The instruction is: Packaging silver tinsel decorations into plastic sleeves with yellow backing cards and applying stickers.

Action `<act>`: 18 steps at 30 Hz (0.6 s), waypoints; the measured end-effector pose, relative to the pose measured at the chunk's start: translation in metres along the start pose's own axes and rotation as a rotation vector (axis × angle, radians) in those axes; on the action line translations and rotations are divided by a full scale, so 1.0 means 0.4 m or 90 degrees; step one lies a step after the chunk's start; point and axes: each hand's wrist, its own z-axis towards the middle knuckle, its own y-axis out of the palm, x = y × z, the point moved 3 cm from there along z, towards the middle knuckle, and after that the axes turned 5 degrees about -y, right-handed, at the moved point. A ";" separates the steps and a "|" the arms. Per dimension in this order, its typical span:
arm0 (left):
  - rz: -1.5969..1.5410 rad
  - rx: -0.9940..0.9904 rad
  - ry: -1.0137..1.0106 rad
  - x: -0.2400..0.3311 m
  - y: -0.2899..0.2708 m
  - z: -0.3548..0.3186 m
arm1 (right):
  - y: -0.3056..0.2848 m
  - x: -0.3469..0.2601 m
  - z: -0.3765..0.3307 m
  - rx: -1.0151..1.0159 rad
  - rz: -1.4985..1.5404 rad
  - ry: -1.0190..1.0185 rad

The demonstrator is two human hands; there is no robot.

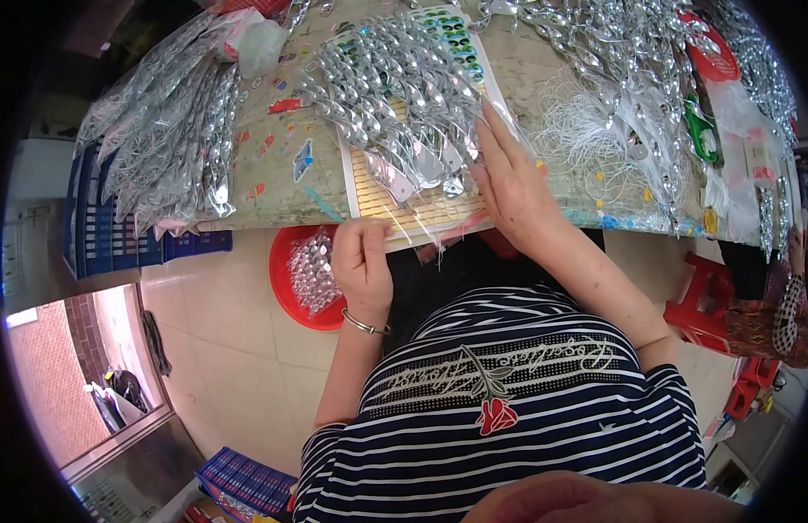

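Note:
Silvery twisted spiral ornaments (pixel 395 96) lie in a bunch on sheets at the middle of the table. A yellow sheet with rows of marks (pixel 366 181) shows beneath them, and a sheet of green-and-blue stickers (pixel 452 39) shows at the far side. My left hand (pixel 363 266) is closed at the near left corner of the yellow sheet, beside thin white strings. What its fingertips grip, if anything, is hidden. My right hand (pixel 522 192) rests with fingers stretched out along the right side of the bunch, touching the sheet's edge.
Bagged silver spirals (pixel 182 122) are piled at the left, above a blue crate (pixel 116 240). White string (pixel 596 131) and more spirals lie at the right, near green-handled scissors (pixel 702 131). A red basin (pixel 286 292) stands below the table edge; a red stool (pixel 700 301) is at right.

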 end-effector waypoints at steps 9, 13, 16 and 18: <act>0.256 -0.034 0.233 0.063 0.066 0.070 | -0.080 -0.033 -0.085 -0.004 -0.010 -0.046; 0.286 -0.067 0.257 0.052 0.101 0.071 | -0.055 -0.004 -0.110 -0.026 -0.049 -0.036; 0.286 -0.083 0.249 0.042 0.102 0.072 | -0.036 0.001 -0.086 -0.029 -0.099 -0.045; 0.280 -0.091 0.249 0.037 0.101 0.074 | -0.024 0.004 -0.061 0.001 -0.105 -0.066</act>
